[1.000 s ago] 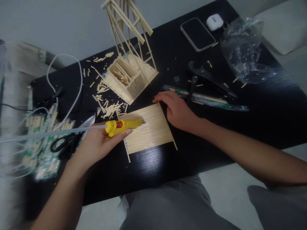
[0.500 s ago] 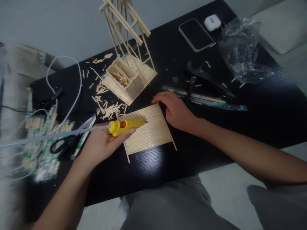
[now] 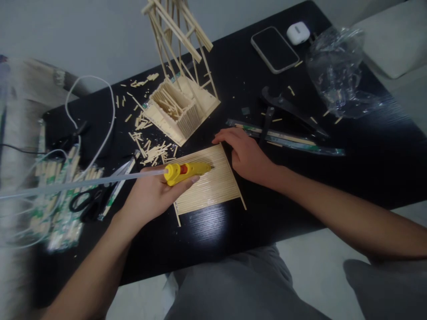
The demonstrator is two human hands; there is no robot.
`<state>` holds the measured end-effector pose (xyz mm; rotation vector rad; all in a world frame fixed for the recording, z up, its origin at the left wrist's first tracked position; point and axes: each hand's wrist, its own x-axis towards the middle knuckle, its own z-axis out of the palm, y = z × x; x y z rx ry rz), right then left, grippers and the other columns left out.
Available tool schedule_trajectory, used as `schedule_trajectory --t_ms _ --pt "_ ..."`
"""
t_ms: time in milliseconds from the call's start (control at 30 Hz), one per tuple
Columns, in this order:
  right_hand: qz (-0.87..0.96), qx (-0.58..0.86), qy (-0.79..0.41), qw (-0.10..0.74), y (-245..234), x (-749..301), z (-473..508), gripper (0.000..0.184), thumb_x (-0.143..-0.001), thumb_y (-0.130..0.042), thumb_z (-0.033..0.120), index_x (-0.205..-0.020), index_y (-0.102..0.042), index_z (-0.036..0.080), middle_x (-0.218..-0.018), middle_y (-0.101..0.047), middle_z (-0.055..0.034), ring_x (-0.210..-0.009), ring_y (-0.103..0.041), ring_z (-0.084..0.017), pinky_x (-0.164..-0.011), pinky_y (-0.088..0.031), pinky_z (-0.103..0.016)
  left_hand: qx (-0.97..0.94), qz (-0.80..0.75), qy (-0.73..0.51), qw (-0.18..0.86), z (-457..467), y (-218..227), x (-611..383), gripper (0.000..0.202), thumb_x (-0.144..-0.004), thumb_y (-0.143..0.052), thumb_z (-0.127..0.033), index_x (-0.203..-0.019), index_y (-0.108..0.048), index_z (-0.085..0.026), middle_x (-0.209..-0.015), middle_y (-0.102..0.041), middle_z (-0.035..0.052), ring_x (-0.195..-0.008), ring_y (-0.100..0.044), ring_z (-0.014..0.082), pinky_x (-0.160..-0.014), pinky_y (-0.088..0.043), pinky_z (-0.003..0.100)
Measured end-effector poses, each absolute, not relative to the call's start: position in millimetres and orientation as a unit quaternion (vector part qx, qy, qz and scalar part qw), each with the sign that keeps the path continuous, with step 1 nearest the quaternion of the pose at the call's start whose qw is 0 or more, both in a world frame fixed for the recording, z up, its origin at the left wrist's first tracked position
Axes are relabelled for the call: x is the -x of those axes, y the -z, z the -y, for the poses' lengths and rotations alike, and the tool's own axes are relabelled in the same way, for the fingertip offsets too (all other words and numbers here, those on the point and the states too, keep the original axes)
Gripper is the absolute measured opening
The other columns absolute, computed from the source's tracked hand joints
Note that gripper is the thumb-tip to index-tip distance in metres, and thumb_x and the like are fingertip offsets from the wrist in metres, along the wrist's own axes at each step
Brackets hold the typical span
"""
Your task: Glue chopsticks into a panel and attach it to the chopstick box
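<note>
My left hand (image 3: 150,195) grips a yellow hot glue gun (image 3: 187,171), its nozzle pointing right, over a flat panel of thin wooden sticks (image 3: 208,195). A long translucent glue stick (image 3: 83,186) trails out of its back end to the left. Whether the nozzle touches the panel I cannot tell. The panel lies on the dark table, with a crosswise stick along each side that juts out at the near edge. At its far right corner, my right hand (image 3: 245,153) has its bent fingers closed on the edge; the fingertips are partly hidden.
Behind the panel stands a stick-built tower on a base (image 3: 182,106), with cut stick bits (image 3: 155,153) beside it. Scissors (image 3: 90,202) and wrapped chopsticks (image 3: 66,218) lie left. Pliers (image 3: 293,109), a phone (image 3: 275,50), an earbud case (image 3: 298,33) and a plastic bag (image 3: 336,73) lie right.
My left hand has carried the glue gun a little to the right across the panel. My right hand stays at the far corner. The whole view has shifted slightly.
</note>
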<state>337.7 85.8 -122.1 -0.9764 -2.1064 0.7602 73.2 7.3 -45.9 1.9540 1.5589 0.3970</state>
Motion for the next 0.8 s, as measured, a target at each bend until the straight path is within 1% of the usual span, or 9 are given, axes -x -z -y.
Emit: schedule_trajectory --t_ms 133,233,367,433,567,700,800 --pt "0.814 0.371 -0.285 0.344 121.6 -337.6 -85.4 0.044 -0.088 -0.045 0.001 -0.119 -0.071 0.018 -0.129 -0.074 -0.0164 -0.129 -0.066 -0.031 -0.116 -0.05 -0.053 -0.73 -0.587 -0.151 0.316 -11.6 46.2 -79.4 0.046 -0.1 -0.067 -0.065 -0.111 -0.084 -0.023 -0.114 -0.086 0.0077 -0.097 -0.083 0.0294 -0.087 -0.067 0.042" --pt "0.813 0.37 -0.285 0.348 121.4 -337.4 -85.3 0.041 -0.089 -0.045 0.003 -0.118 -0.072 0.017 -0.128 -0.074 -0.0171 -0.128 -0.067 -0.031 -0.114 -0.052 -0.052 -0.719 -0.592 -0.157 0.329 -13.4 47.7 -83.0 0.046 -0.098 -0.069 -0.065 -0.113 -0.084 -0.023 -0.115 -0.086 0.0072 -0.099 -0.082 0.0289 -0.089 -0.067 0.041" --pt "0.809 0.372 -0.293 0.35 121.7 -337.4 -85.4 0.041 -0.091 -0.046 0.003 -0.118 -0.072 0.018 -0.128 -0.074 -0.0158 -0.128 -0.067 -0.031 -0.115 -0.051 -0.053 -0.705 -0.608 -0.146 0.335 -14.6 45.6 -87.6 0.046 -0.097 -0.071 -0.065 -0.109 -0.084 -0.022 -0.107 -0.086 0.0063 -0.091 -0.082 0.0271 -0.083 -0.066 0.038" --pt "0.808 0.369 -0.296 0.35 121.8 -337.5 -85.4 0.041 -0.091 -0.046 0.003 -0.118 -0.072 0.019 -0.129 -0.074 -0.0151 -0.128 -0.066 -0.031 -0.115 -0.05 -0.053 -0.692 -0.614 -0.138 0.352 -15.0 42.6 -89.2 0.048 -0.096 -0.071 -0.066 -0.11 -0.083 -0.022 -0.107 -0.086 0.0062 -0.091 -0.082 0.027 -0.081 -0.066 0.037" --pt "0.807 0.368 -0.301 0.351 121.9 -337.4 -85.7 0.041 -0.09 -0.046 0.003 -0.119 -0.072 0.019 -0.128 -0.074 -0.0155 -0.128 -0.066 -0.031 -0.115 -0.05 -0.053 -0.676 -0.604 -0.145 0.397 -16.3 38.6 -90.4 0.049 -0.096 -0.073 -0.066 -0.118 -0.082 -0.023 -0.116 -0.086 0.0059 -0.101 -0.082 0.0284 -0.09 -0.066 0.039" --pt "0.805 0.371 -0.305 0.348 121.9 -337.0 -86.1 0.044 -0.089 -0.046 0.002 -0.118 -0.072 0.02 -0.128 -0.074 -0.0149 -0.128 -0.066 -0.031 -0.115 -0.049 -0.054 -0.698 -0.594 -0.142 0.373 -17.6 40.2 -91.4 0.05 -0.097 -0.07 -0.067 -0.117 -0.083 -0.023 -0.117 -0.085 0.0074 -0.102 -0.081 0.03 -0.094 -0.066 0.042" --pt "0.805 0.374 -0.302 0.348 121.7 -336.9 -85.8 0.045 -0.088 -0.045 0.001 -0.119 -0.072 0.019 -0.129 -0.074 -0.0148 -0.128 -0.066 -0.03 -0.116 -0.049 -0.053 -0.717 -0.587 -0.143 0.348 -17.9 42.1 -93.5 0.049 -0.098 -0.068 -0.067 -0.115 -0.084 -0.024 -0.116 -0.085 0.0074 -0.101 -0.081 0.0295 -0.094 -0.066 0.041"
